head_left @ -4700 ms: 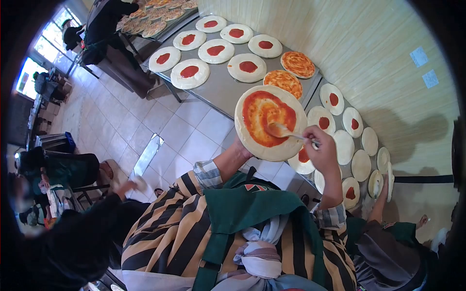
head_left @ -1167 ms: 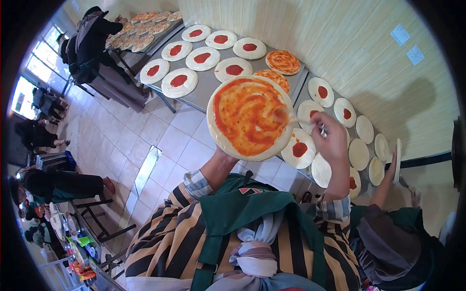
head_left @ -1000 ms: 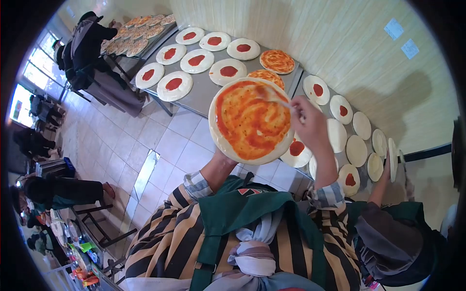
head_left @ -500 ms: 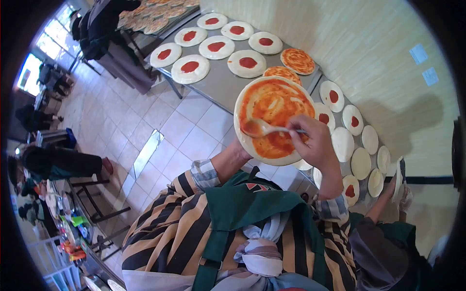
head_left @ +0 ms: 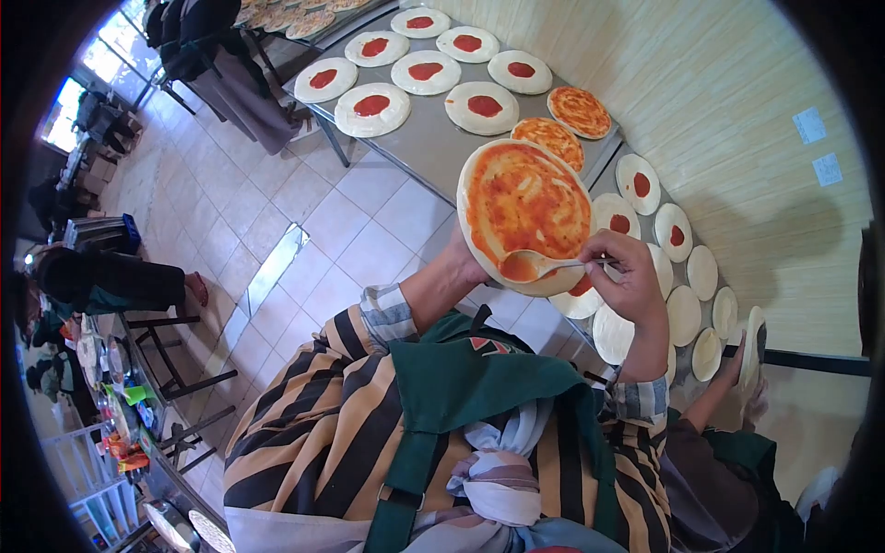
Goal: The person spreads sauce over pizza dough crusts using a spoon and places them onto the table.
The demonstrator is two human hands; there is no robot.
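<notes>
**Sauce on a hand-held pizza base**

The left hand (head_left: 466, 267) sits under the near edge of a round base (head_left: 525, 210), holding it up tilted, just right of the frame's centre; only the wrist and the heel of the hand show, the fingers hidden behind the dough. Red sauce covers most of the base, leaving a pale rim. The right hand (head_left: 631, 276) is closed around the handle of a spoon (head_left: 539, 265), whose bowl, coated with sauce, lies against the lower edge of the base.

Behind the base, in the upper middle of the frame, stands a steel table (head_left: 419, 152) with rows of bases, each bearing a red dab of sauce in its middle. Two fully sauced pizzas (head_left: 579, 112) lie at its right end, the nearer one partly covered by the held base. A second table (head_left: 604, 175) runs down the right side along a pale panelled wall (head_left: 728, 111); it carries more bases, some with a dab and some plain.

At the lower right, another person's hand (head_left: 751, 355) is at a plain base standing on edge. At the upper left, a person in dark clothes (head_left: 198, 32) stands at a further table with topped pizzas. The floor (head_left: 277, 212) is of light tiles.
</notes>
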